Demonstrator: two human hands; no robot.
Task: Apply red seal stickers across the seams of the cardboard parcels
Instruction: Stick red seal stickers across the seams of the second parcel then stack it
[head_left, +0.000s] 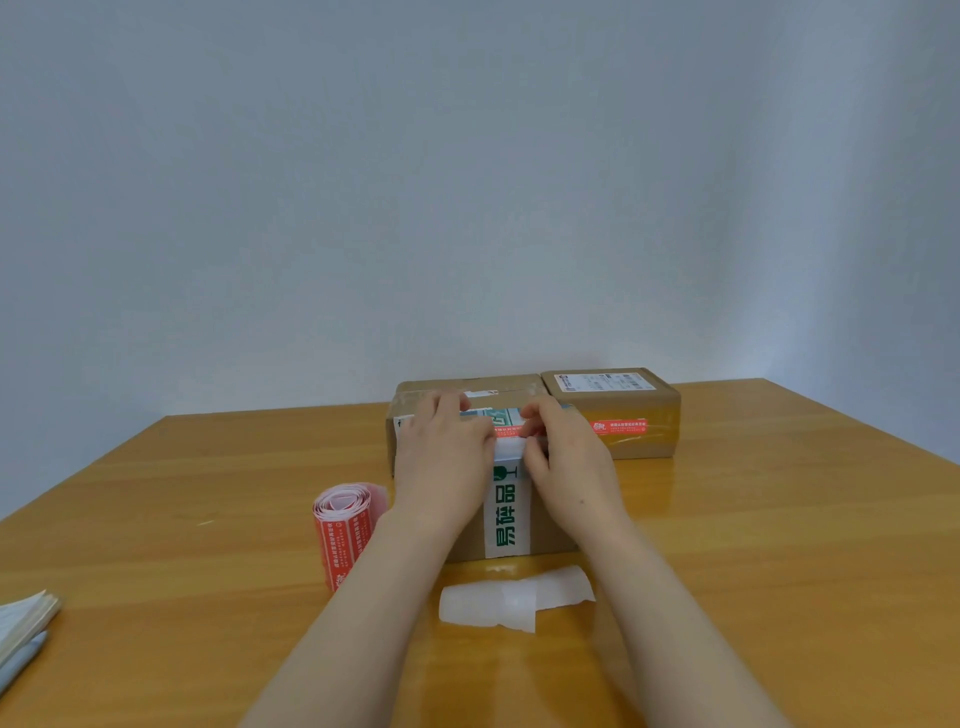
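Note:
A cardboard parcel (550, 535) with white tape and green characters stands in the middle of the table. My left hand (444, 457) and my right hand (563, 457) both rest on its top front edge, fingers pressing a red seal sticker (511, 435) down across the taped seam. Only a small strip of the sticker shows between my fingers. A roll of red seal stickers (343, 525) lies just left of the parcel. A second parcel (623, 410) at the back right carries a red sticker (621, 427) on its front. A third parcel (467, 387) stands behind the middle one.
Peeled white backing paper (511, 600) lies in front of the parcel. A notebook (23, 618) and a pen (21, 660) sit at the table's left edge. The wooden table (779, 545) meets a plain wall at the back.

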